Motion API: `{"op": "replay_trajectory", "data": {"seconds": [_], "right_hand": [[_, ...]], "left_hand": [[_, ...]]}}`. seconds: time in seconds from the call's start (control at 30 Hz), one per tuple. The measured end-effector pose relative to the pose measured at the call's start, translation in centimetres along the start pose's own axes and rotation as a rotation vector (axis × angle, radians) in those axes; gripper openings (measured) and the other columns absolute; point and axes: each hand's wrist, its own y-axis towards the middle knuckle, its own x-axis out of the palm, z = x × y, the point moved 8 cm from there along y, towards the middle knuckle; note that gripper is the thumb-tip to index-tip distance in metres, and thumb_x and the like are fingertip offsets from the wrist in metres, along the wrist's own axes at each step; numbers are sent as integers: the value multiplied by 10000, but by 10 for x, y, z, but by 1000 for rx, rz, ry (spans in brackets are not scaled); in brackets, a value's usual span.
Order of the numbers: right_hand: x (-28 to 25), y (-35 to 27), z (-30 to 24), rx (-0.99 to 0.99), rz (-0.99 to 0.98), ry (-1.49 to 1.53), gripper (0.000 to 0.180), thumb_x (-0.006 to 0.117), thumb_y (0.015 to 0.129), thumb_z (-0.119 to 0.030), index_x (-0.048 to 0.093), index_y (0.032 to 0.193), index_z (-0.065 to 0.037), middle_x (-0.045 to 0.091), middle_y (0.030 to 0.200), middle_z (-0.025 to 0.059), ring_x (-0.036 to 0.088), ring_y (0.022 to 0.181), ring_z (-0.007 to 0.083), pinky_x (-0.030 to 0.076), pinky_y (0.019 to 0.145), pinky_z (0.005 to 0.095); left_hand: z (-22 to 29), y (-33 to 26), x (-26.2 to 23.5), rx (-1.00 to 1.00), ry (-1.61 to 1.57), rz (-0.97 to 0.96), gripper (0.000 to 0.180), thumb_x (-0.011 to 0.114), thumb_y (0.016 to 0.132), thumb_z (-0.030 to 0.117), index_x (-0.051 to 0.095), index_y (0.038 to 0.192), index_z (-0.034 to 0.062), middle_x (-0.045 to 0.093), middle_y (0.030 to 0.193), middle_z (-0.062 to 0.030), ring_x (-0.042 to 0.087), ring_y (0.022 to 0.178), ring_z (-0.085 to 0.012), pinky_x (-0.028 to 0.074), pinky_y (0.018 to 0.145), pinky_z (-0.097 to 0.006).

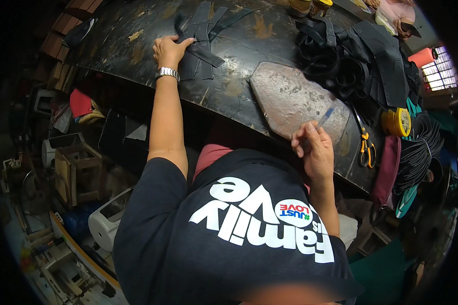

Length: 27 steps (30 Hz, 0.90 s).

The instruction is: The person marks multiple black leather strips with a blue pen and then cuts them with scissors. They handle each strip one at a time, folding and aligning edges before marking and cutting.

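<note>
At the far left of the dark table, my left hand (pixel 171 52) is closed on a black strip (pixel 204 54), with the thumb along it. This strip lies across several other flat black strips (pixel 202 25), which look like leather and overlap in a loose pile. My right hand (pixel 314 147) is raised by the table's near edge, fingers curled round a slim pen (pixel 325 118) with a bluish end pointing up and away. Beneath and beyond that hand lies a worn, flat slab (pixel 290 94) with angled corners.
A heap of black strips and panels (pixel 341 56) covers the far right. Orange-handled scissors (pixel 365 145), a yellow tub (pixel 396 122) and a maroon pouch (pixel 387 173) are at the right. Jars (pixel 300 7) stand at the back. Another person (pixel 396 12) is at the upper right.
</note>
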Motion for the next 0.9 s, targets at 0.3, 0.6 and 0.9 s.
{"op": "replay_trajectory", "data": {"seconds": [0.3, 0.6, 0.9], "right_hand": [[7, -6, -4, 3, 33, -122, 172, 515, 961, -181, 570, 951, -19, 587, 763, 72, 430, 524, 50, 315, 474, 167], [2, 13, -12, -148, 171, 139, 231, 600, 911, -127, 589, 1110, -9, 605, 827, 34, 395, 524, 34, 331, 500, 180], [-28, 5, -21, -204, 130, 267, 132, 548, 932, -96, 549, 1050, -35, 621, 848, 86, 540, 578, 126, 419, 532, 230]], "left_hand": [[48, -31, -35, 265, -448, 116, 339, 830, 653, 308, 709, 853, 62, 677, 957, -107, 632, 906, -273, 499, 753, -372], [189, -219, -66, 868, -1024, -300, 170, 746, 730, 8, 704, 892, 35, 672, 862, -78, 626, 766, -174, 484, 694, -255], [179, -298, -29, 511, -1151, -1150, 232, 586, 932, 229, 681, 922, 17, 631, 746, -59, 567, 655, -111, 463, 615, -238]]}}
